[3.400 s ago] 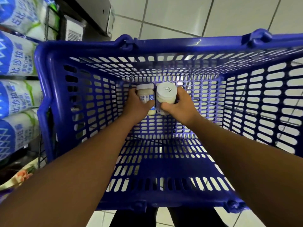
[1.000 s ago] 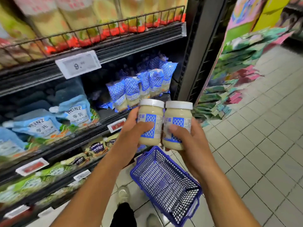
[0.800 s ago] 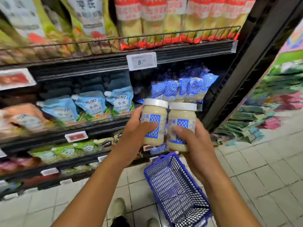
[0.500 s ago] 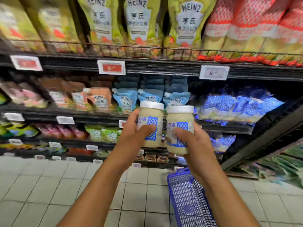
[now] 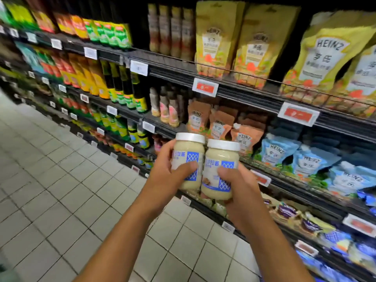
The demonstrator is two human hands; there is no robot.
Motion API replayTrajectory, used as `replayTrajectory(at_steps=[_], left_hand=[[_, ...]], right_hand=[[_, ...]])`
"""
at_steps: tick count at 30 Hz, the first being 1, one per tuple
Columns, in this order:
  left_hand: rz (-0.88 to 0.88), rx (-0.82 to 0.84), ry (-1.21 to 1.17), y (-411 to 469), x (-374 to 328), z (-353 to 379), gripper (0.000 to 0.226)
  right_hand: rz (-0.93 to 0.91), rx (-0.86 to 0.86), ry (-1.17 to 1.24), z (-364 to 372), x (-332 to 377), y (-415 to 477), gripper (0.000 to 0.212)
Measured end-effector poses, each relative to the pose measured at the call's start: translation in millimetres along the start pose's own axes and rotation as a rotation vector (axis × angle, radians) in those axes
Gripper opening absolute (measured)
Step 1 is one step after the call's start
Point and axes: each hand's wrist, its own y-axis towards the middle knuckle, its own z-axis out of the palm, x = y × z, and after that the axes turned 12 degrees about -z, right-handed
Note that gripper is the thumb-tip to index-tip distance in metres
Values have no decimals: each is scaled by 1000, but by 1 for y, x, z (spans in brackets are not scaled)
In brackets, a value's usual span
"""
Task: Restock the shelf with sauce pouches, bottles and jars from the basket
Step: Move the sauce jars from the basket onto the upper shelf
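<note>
Clasping left jar (image 5: 188, 159) and right jar (image 5: 220, 165), fingers (image 5: 170, 148) wrapped behind each.

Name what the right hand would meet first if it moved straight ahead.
Probably the orange Heinz pouches behind the white-lidded jar in the right hand, though the shelf edge may come first; depth is unclear.

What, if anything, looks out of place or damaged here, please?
Nothing stands out. The left hand grips one white-lidded clear jar of pale sauce, the right hand a matching jar; both are capped, near upright, unspilled. Sauce pouches and bottles line the black shelf tidily, though blur hides detail.
</note>
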Motion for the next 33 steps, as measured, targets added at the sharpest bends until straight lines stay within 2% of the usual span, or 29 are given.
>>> replayTrajectory(at_steps=[4, 7, 12, 21, 24, 28, 33], left_hand=[[66, -98, -38, -8, -17, -59, 70], [93, -158, -64, -14, -27, -94, 84], [162, -189, -123, -12, -45, -131, 78], [250, -163, -221, 38, -78, -151, 73], [273, -163, -198, 66, -94, -155, 74], [309, -191, -160, 107, -124, -158, 79], [369, -158, -118, 151, -167, -158, 68]], right_hand=[[0, 88, 60, 61, -15, 19, 36], [-3, 132, 49, 97, -24, 30, 49], [-18, 196, 53, 140, -30, 51, 60], [-62, 315, 61, 172, -12, 109, 44], [-74, 327, 25, 176, -4, 137, 44], [-178, 331, -31, 183, 7, 181, 41], [-192, 344, 38, 192, 30, 235, 40]])
